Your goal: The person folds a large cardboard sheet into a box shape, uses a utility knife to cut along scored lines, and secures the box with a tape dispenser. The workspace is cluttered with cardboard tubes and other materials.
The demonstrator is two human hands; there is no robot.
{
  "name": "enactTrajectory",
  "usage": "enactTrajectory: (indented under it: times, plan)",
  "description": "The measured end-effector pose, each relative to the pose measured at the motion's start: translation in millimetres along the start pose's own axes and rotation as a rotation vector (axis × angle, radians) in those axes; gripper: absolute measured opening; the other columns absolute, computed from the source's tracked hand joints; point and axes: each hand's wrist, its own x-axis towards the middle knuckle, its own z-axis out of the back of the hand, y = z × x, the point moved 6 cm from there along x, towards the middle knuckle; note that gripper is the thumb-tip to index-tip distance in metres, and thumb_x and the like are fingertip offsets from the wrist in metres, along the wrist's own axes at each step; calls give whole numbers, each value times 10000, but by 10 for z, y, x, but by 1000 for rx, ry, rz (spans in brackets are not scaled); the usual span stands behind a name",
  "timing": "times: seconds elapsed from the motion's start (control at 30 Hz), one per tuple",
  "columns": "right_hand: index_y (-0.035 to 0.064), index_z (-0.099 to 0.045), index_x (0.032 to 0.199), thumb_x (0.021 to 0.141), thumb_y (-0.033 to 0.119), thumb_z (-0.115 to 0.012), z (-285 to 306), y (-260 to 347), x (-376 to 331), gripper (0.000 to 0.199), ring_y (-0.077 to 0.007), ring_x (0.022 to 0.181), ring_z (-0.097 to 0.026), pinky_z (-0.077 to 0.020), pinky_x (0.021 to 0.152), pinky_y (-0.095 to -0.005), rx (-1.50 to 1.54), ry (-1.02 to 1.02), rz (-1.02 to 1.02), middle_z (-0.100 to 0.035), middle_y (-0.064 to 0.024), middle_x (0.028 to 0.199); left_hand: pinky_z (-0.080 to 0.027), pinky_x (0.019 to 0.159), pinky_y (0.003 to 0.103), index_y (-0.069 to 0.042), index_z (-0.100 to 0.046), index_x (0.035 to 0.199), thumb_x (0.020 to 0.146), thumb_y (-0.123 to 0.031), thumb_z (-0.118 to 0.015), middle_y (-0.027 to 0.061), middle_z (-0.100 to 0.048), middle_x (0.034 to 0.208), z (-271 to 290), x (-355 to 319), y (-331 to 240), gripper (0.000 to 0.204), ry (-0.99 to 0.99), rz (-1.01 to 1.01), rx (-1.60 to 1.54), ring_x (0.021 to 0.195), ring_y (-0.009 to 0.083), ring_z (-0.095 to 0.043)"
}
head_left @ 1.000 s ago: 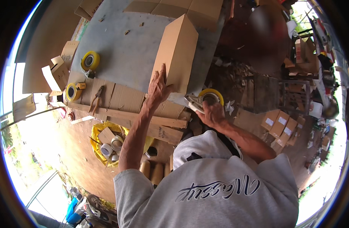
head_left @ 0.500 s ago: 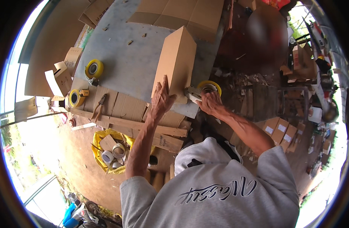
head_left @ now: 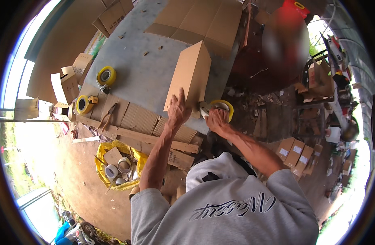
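Note:
A long closed cardboard box (head_left: 188, 73) lies on the grey tabletop (head_left: 134, 73). My left hand (head_left: 178, 109) rests on its near end, fingers stretched out over the cardboard. Just right of that end, my right hand (head_left: 217, 118) is closed on a tape dispenser (head_left: 205, 108) with a yellow-rimmed roll of tape (head_left: 228, 107). The dispenser's head is close beside the box; whether it touches is hard to tell. My palm and fingers hide its handle.
Two yellow tape rolls (head_left: 107, 76) (head_left: 84, 105) and pliers (head_left: 108, 117) sit at the table's left. A flattened carton (head_left: 195, 20) covers the far end. A yellow sack (head_left: 108, 181) with used rolls stands below left; closed cartons (head_left: 295, 153) are stacked at right.
My right hand and the tape dispenser have moved left and a little nearer to me. My left hand stays on the box. The whole view has shifted slightly.

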Motion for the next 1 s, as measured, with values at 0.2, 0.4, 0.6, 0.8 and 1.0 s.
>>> enactTrajectory:
  times: [0.2, 0.4, 0.6, 0.8, 1.0]
  plan:
    - [72, -707, 576, 648, 114, -716, 8, 68, 92, 84, -291, 547, -665, -454, 511, -389, -16, -75, -17, -667, -143, 579, -451, 1032, 563, -137, -204, 1614, 771, -226, -725, 379, -418, 1418, 4, -5, 10, 995, -38, 4, -13, 1285, 541, -469]
    - [69, -660, 783, 784, 300, -748, -507, -177, 63, 248, -320, 593, -620, -449, 601, -485, -173, -83, -51, -639, -148, 648, -454, 1035, 525, -99, -230, 1607, 744, -256, -732, 331, -481, 1374, -35, 38, 23, 1010, -26, 17, -26, 1269, 493, -501]
    - [-3, -710, 995, 858, 397, -718, -91, -355, 154, 423, -381, 890, -731, -534, 795, -543, -32, 189, -217, -743, -220, 921, -438, 1039, 461, -11, -292, 1571, 731, -312, -741, 304, -540, 1274, -62, 111, 366, 999, -51, -132, -134, 1171, 440, -550]
    - [-77, -666, 1079, 863, 461, -728, 9, -1507, -142, 583, -460, 997, -675, -523, 857, -519, 175, 198, -405, -686, -304, 1052, -499, 887, 490, -43, -528, 1404, 904, -376, -684, 293, -616, 1215, -263, 187, 862, 621, -187, 237, -793, 1013, 362, -628]
    - [-99, -682, 964, 853, 583, -680, -460, -1897, -969, 691, -483, 974, -666, -509, 828, -528, 443, 206, -477, -686, -332, 1006, -526, 815, 463, -49, -673, 1134, 995, -437, -595, 107, -700, 1111, -1228, 496, 2109, 419, -143, 927, -1644, 942, 269, -658]
